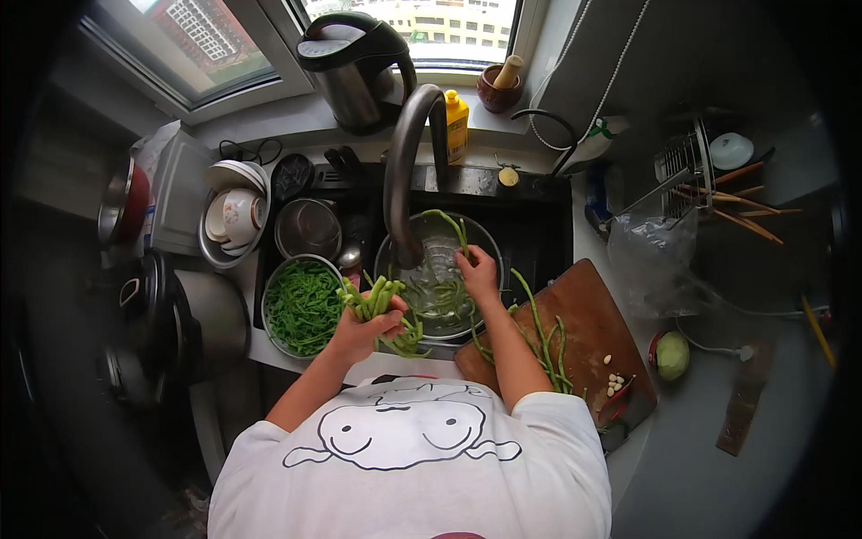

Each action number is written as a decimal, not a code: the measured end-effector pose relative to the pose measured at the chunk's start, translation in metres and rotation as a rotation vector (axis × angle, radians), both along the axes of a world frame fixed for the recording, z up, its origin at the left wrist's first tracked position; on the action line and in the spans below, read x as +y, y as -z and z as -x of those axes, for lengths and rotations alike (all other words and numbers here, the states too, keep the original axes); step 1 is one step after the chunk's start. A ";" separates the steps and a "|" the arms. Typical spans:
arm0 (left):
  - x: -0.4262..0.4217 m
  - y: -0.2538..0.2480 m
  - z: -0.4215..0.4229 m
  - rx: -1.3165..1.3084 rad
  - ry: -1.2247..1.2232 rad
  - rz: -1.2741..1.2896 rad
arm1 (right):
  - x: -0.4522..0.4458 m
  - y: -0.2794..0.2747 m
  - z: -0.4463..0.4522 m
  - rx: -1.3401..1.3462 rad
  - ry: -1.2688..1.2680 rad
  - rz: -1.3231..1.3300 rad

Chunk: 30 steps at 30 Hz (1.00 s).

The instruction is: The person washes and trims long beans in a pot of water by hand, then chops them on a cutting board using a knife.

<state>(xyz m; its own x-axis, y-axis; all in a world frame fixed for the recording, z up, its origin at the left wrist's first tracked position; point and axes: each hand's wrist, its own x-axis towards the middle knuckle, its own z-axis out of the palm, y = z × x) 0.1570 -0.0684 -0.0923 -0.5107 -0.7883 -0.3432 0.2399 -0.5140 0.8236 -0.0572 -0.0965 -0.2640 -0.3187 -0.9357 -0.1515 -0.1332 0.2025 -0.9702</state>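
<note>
A bunch of long green beans [377, 301] is gripped in my left hand [366, 334], its fingers wrapped round it, between a bowl of green pieces [303, 307] and the metal basin. My right hand [479, 272] pinches a long bean [443, 216] over the right side of the basin. Water and some green beans lie in the metal basin [384, 260], under the curved faucet [400, 171]. More long beans [539, 328] rest across the wooden cutting board [588, 314] at the right, with garlic cloves [614, 384] and red peppers near its right edge.
Stacked bowls [238, 211] and a rice cooker [211, 310] stand at the left. An electric kettle [350, 85], a yellow bottle [456, 126] and a mortar [499, 90] are at the back. At the right are a plastic bag [654, 265] and a green vegetable [672, 356].
</note>
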 end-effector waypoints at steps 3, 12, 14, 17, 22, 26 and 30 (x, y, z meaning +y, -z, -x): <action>0.010 0.007 0.022 0.022 -0.005 0.042 | 0.028 -0.026 -0.012 -0.139 0.103 0.189; 0.003 0.001 0.061 0.244 -0.105 -0.046 | 0.087 -0.085 -0.052 0.234 0.110 0.470; 0.003 -0.001 0.053 0.251 -0.058 -0.043 | 0.093 -0.090 -0.048 0.235 0.020 0.438; -0.001 0.009 0.039 0.234 -0.028 0.070 | 0.101 -0.112 -0.049 0.217 -0.044 0.552; -0.001 -0.002 0.028 0.077 0.008 0.241 | 0.099 -0.109 -0.045 0.033 -0.209 0.442; 0.005 0.001 0.023 -0.094 0.060 0.513 | 0.089 -0.129 -0.056 0.106 -0.164 0.615; 0.008 0.009 0.020 -0.084 0.090 0.579 | 0.089 -0.141 -0.060 0.208 -0.238 0.594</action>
